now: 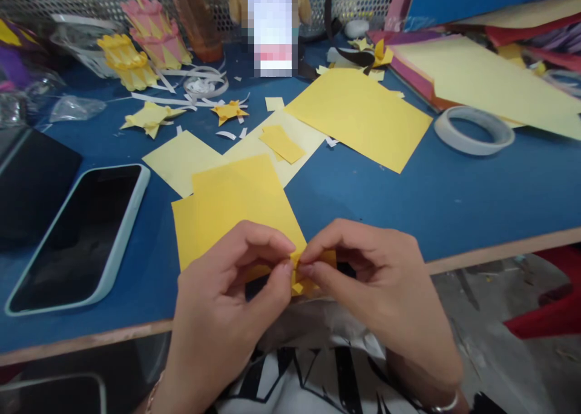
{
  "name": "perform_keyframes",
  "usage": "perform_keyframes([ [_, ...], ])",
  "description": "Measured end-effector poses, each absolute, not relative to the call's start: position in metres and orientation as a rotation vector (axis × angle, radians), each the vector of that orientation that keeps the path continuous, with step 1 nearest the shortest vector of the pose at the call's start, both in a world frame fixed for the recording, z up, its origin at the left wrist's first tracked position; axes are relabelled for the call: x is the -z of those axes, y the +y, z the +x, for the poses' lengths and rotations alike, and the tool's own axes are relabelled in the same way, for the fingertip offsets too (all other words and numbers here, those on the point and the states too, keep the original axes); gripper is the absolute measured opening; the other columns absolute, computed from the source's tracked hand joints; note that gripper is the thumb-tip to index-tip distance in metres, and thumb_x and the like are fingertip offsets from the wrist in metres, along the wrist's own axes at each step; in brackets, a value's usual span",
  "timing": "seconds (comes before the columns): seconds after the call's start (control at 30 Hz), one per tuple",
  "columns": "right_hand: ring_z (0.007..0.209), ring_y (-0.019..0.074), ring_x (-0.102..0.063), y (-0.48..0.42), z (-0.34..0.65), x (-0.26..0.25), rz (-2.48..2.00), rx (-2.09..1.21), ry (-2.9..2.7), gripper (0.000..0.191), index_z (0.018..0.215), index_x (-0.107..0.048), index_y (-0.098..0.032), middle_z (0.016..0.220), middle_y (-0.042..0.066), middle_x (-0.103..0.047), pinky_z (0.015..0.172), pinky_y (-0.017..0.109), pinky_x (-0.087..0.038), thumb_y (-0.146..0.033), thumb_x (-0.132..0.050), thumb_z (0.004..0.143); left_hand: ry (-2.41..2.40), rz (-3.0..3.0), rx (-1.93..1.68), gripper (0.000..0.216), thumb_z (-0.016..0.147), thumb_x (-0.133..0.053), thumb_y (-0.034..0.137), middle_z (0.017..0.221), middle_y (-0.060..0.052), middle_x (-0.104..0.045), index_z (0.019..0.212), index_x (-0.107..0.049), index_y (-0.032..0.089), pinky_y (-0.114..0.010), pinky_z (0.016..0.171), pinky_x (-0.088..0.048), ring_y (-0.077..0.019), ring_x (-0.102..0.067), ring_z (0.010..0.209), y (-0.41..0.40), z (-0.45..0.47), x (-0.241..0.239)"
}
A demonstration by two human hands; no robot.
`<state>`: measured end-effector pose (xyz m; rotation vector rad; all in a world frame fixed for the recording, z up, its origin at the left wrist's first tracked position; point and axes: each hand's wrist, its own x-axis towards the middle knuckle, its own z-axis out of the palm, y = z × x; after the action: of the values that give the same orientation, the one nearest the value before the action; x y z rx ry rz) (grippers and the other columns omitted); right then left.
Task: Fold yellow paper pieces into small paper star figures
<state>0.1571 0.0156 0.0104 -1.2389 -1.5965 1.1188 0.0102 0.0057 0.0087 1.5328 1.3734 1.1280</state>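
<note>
Close to the table's front edge, my left hand (240, 287) and my right hand (372, 281) meet, thumbs and forefingers pinched. Between the fingertips is a small piece of yellow paper (297, 287), mostly covered by them. Its exact folded shape cannot be made out. Behind and under my left hand lie deep yellow paper sheets (240, 196), overlapping each other. Just beyond these are a pale yellow square (184, 160) and a pale sheet with small yellow paper strips (284, 144) on it. A larger yellow sheet (363, 111) lies farther back.
A phone (82, 238) lies at left beside a dark object. Paper stars (152, 118), a yellow paper crown-like piece (129, 63) and white scraps are at the back left. A tape roll (474, 131) and stacked coloured paper (490, 78) are on the right. The table edge (503, 249) runs in front.
</note>
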Motion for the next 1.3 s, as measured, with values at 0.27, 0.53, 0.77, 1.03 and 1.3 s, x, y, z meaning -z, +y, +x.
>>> perform_keyframes([
  [0.27,0.055,0.0014,-0.057,0.0157,0.1553,-0.0089,-1.284,-1.045,-1.590,0.016,0.069,-0.063,-0.019,0.062,-0.010,-0.062,0.050,0.007,-0.043,-0.004,-0.061,0.073,1.316,1.677,-1.079,0.022,0.081,-0.055,0.007,0.077,0.014,-0.063,0.087,-0.056,0.028,0.001,0.066,-0.049,0.0006,-0.063,0.069,0.0056,0.0059,-0.0062],
  [0.53,0.060,0.0047,-0.059,0.0166,0.1584,-0.0107,-1.201,-1.113,-1.650,0.014,0.074,-0.062,-0.018,0.067,-0.006,-0.063,0.053,0.012,-0.046,-0.005,-0.057,0.078,1.408,1.565,-1.200,0.018,0.081,-0.055,0.008,0.074,0.010,-0.059,0.082,-0.056,0.026,-0.001,0.060,-0.048,-0.0013,-0.060,0.067,0.0037,0.0122,-0.0073],
  [0.77,0.058,0.0055,-0.057,0.0156,0.1593,-0.0091,-1.211,-1.149,-1.623,0.016,0.074,-0.055,-0.019,0.067,-0.006,-0.061,0.052,0.013,-0.046,-0.004,-0.055,0.078,1.333,1.638,-1.034,0.023,0.082,-0.052,0.007,0.078,0.010,-0.062,0.091,-0.054,0.028,-0.003,0.062,-0.051,-0.0023,-0.063,0.069,0.0054,0.0101,-0.0063],
  [1.03,0.066,0.0064,-0.061,0.0171,0.1607,-0.0127,-1.170,-1.238,-1.634,0.015,0.091,-0.051,-0.021,0.075,-0.005,-0.061,0.058,0.013,-0.049,-0.010,-0.056,0.082,1.385,1.642,-1.124,0.022,0.083,-0.051,0.006,0.079,0.010,-0.056,0.088,-0.051,0.027,0.000,0.061,-0.049,-0.0003,-0.059,0.068,0.0040,0.0086,-0.0062],
  [1.3,0.075,0.0058,-0.063,0.0146,0.1624,-0.0051,-1.063,-1.369,-1.531,0.031,0.103,-0.045,-0.027,0.080,-0.007,-0.063,0.068,0.013,-0.051,-0.008,-0.056,0.082,1.464,1.651,-1.178,0.018,0.084,-0.051,0.009,0.077,0.008,-0.059,0.088,-0.054,0.026,-0.005,0.059,-0.050,-0.0037,-0.061,0.067,0.0043,0.0113,-0.0076],
])
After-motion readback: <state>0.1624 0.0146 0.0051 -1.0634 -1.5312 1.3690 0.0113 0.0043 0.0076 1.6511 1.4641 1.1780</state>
